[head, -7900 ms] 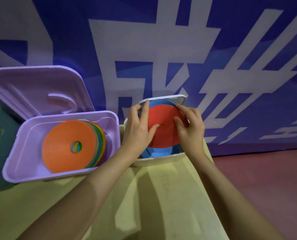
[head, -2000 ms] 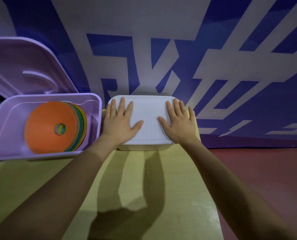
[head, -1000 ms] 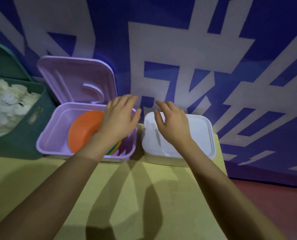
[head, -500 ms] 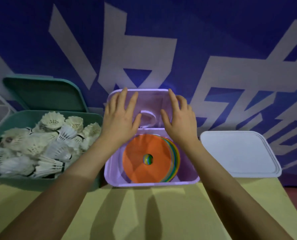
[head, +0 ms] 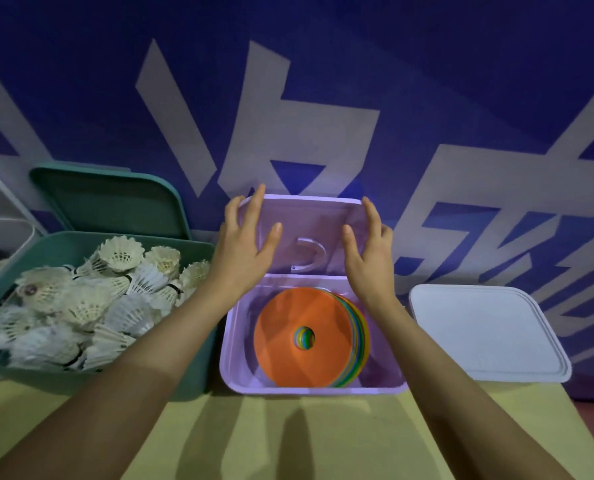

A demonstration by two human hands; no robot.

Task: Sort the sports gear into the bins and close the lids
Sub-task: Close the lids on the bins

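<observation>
Listing by size, largest first: tabletop, yellow, carrying three bins against a blue wall; green bin, heaped with shuttlecocks, its green lid raised and unclosed; purple bin, centre, holding a leaning stack of disc cones, orange foremost, its purple lid upright; white bin, right, lid down, done. My left hand and right hand flank the purple lid's side edges, fingers straight and spread, clamped on nothing. Judged remaining: two lids to close, purple seemingly next; gear appears sorted.
</observation>
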